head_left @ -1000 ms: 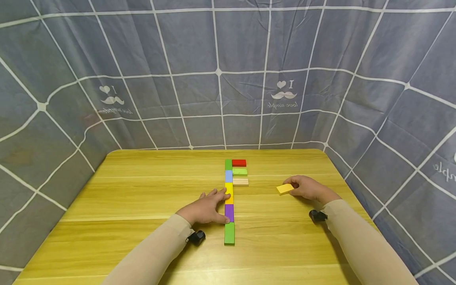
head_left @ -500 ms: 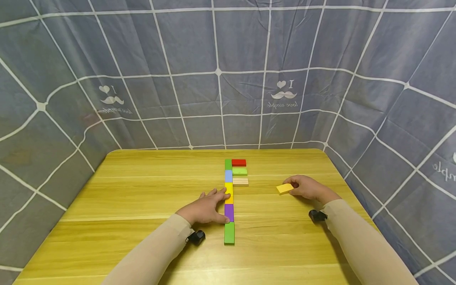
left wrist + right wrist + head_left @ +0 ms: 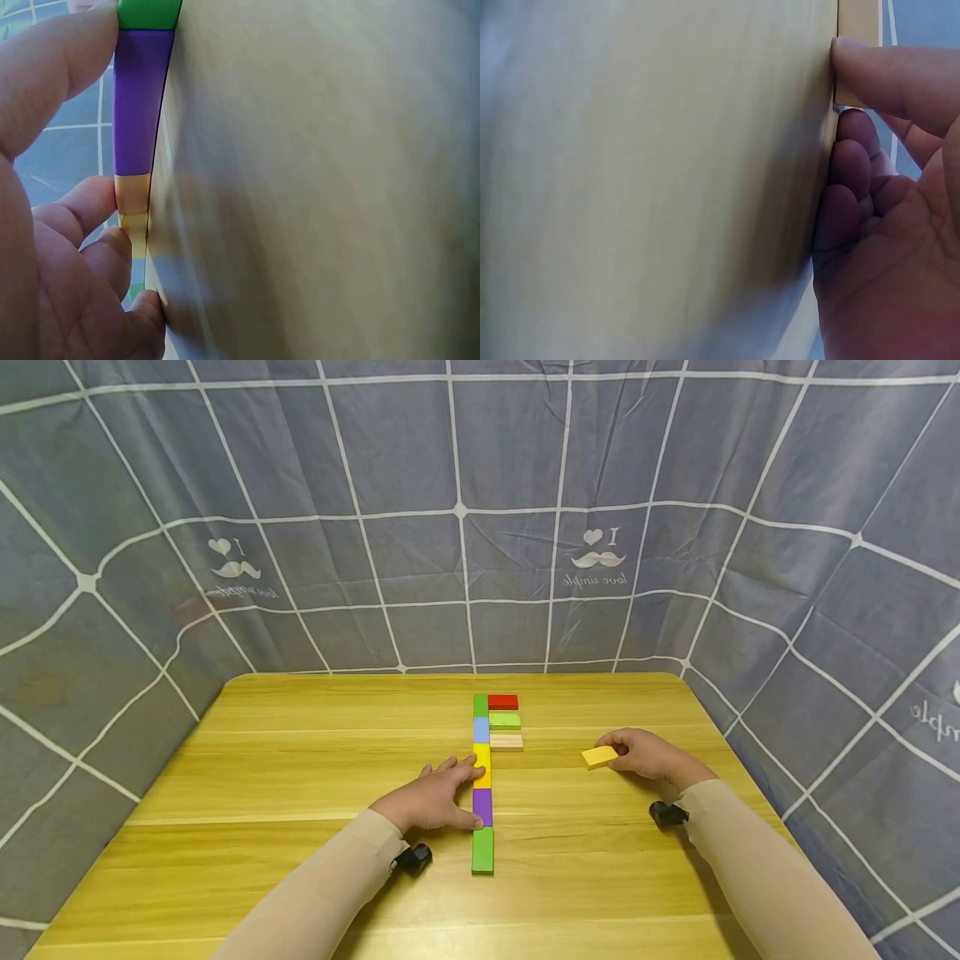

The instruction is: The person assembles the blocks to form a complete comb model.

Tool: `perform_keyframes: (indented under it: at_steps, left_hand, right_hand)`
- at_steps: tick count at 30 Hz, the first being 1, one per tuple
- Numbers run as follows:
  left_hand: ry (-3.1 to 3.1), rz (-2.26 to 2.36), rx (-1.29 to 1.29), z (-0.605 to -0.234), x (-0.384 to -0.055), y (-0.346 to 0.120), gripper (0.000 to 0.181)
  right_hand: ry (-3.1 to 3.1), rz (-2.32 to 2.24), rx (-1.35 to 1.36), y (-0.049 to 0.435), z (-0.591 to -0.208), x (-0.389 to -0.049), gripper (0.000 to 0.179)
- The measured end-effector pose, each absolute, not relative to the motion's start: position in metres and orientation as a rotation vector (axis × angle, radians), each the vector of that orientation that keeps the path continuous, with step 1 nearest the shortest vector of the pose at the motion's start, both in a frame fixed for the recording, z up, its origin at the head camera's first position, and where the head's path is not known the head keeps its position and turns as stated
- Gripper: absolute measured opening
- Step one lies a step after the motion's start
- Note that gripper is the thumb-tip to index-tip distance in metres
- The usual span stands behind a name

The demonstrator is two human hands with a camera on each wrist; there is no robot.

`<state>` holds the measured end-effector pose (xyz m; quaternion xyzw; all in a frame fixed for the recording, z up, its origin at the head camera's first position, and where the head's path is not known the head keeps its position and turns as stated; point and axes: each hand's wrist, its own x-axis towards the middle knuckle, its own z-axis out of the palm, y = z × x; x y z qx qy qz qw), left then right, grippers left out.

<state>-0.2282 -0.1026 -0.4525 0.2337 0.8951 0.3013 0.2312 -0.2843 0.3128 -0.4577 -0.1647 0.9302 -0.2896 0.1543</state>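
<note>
My left hand (image 3: pixel 433 797) rests along a straight row of flat rectangular blocks, fingers spread. Its fingertips touch the yellow blocks (image 3: pixel 483 757) in mid-row; the thumb tip is where the purple block (image 3: pixel 482 807) meets the near green block (image 3: pixel 483 850). In the left wrist view the purple block (image 3: pixel 139 97) lies between thumb and fingers. Further along come a blue block (image 3: pixel 481 730) and another green block (image 3: pixel 481 704). Off to the right, my right hand (image 3: pixel 651 755) pinches a separate yellow block (image 3: pixel 598 757) by one end, close over the table.
Three blocks stick out rightward from the row's far part: a red block (image 3: pixel 503 702), a lime green block (image 3: pixel 505 721) and a plain wood block (image 3: pixel 507 743). The wooden table (image 3: pixel 300 727) ends at a grey checked curtain (image 3: pixel 420 560) behind and at the sides.
</note>
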Motion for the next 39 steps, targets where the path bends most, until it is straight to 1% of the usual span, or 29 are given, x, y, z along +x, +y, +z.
perform_keyframes:
  at_steps: [8, 19, 28, 39]
  left_hand:
    - [2.459, 0.827, 0.637, -0.452, -0.228, -0.102, 0.088]
    - [2.456, 0.825, 0.634, -0.453, -0.229, -0.102, 0.088]
    - [2.453, 0.831, 0.640, -0.455, -0.229, -0.102, 0.088]
    - [2.456, 0.819, 0.641, -0.455, -0.230, -0.103, 0.088]
  right_hand:
    - [2.678, -0.834, -0.495, 0.305, -0.454, -0.282, 0.032]
    - [2.701, -0.830, -0.484, 0.269, -0.447, -0.278, 0.031]
    - [2.717, -0.813, -0.596, 0.236, -0.446, -0.277, 0.027]
    - [2.714, -0.801, -0.673, 0.203, -0.445, -0.274, 0.032]
